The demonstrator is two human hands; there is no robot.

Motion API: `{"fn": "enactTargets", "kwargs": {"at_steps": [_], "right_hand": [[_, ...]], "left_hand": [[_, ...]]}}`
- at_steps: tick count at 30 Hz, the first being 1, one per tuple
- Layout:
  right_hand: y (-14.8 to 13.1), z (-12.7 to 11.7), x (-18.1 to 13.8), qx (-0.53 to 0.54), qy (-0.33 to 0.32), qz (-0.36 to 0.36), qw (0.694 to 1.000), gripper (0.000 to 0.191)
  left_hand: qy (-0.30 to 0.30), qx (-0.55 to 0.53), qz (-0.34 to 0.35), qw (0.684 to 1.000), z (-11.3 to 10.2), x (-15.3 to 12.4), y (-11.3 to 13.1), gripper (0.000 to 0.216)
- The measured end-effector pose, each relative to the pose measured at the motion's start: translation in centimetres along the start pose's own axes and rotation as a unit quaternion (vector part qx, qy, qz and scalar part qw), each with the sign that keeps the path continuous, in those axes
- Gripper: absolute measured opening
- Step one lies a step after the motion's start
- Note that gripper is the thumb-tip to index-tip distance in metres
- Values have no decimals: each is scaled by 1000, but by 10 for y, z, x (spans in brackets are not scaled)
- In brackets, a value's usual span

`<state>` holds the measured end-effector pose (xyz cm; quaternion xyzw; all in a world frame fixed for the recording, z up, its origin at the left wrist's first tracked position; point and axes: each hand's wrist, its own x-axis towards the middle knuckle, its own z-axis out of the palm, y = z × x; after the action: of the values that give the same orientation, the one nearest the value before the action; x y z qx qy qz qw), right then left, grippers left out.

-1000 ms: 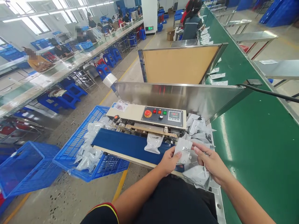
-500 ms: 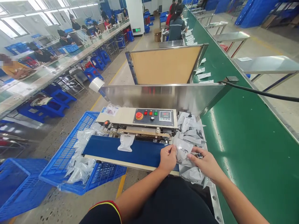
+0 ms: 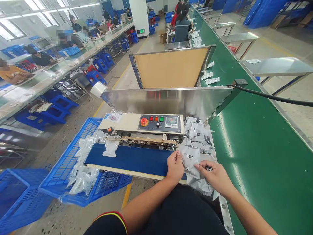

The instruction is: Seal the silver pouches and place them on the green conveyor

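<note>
A small white plastic pouch (image 3: 191, 160) is held between both hands at the right end of the sealing machine's blue belt (image 3: 132, 158). My left hand (image 3: 175, 166) pinches the pouch's left edge. My right hand (image 3: 215, 176) grips its lower right corner. Another pouch (image 3: 110, 148) rides on the belt near the left end, under the sealing head. A pile of unsealed pouches (image 3: 198, 133) lies just behind my hands. The machine's control panel (image 3: 159, 122) has a red button and a digital readout.
A blue crate (image 3: 80, 169) with sealed pouches sits below the belt's left end; a second blue crate (image 3: 14, 195) is on the floor at left. A green conveyor (image 3: 264, 143) runs along the right with a black cable (image 3: 269, 95). Other people work at distant benches.
The pouch on the belt has travelled left toward the crate. My hands stay at the belt's right end, turning and holding a pouch lower and flatter.
</note>
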<state>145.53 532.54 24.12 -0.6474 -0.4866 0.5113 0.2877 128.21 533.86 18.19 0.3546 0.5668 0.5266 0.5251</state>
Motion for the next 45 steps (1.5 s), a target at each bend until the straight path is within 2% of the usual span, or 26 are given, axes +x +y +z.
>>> {"fn": "enactTargets", "kwargs": {"at_steps": [3, 7, 10, 15, 17, 22, 24, 26, 28, 31, 34, 36, 41, 45], "right_hand": [[1, -2, -5, 56, 26, 69, 996, 55], [-3, -6, -3, 49, 14, 73, 996, 57], [-3, -11, 8, 61, 10, 75, 995, 52], [7, -11, 38, 154, 12, 212, 965, 38], [7, -4, 52, 149, 7, 229, 962, 35], [-9, 27, 73, 83, -14, 176, 981, 37], [-13, 36, 72, 71, -26, 162, 984, 39], [-12, 38, 65, 54, -37, 152, 986, 40], [-6, 33, 53, 37, -35, 147, 988, 43], [7, 16, 36, 25, -16, 128, 991, 49], [17, 1, 32, 17, 0, 102, 995, 49], [22, -2, 38, 8, 4, 102, 995, 47], [16, 14, 67, 10, -1, 140, 990, 43], [-9, 35, 75, 11, -29, 118, 993, 45]], "left_hand": [[25, 26, 6, 999, -2, 1, 3, 60], [-63, 48, 27, 997, -9, 1, 6, 57], [-102, 37, -1, 994, -9, 3, 0, 57], [-23, -38, -144, 989, 2, 16, -21, 59], [7, -58, -172, 983, 0, 25, -25, 58], [58, -61, -172, 982, -28, 44, -16, 54], [56, -60, -172, 982, -40, 44, -12, 53], [30, -63, -183, 981, -48, 37, -12, 54], [-5, -66, -185, 980, -49, 27, -15, 55], [-38, -56, -135, 988, -40, 14, -24, 55], [-35, -32, -92, 995, -24, 15, -31, 54], [-17, -24, -101, 994, -16, 20, -34, 53], [33, -34, -142, 989, -15, 37, -32, 49], [53, -60, -143, 986, -41, 48, -22, 49]]}}
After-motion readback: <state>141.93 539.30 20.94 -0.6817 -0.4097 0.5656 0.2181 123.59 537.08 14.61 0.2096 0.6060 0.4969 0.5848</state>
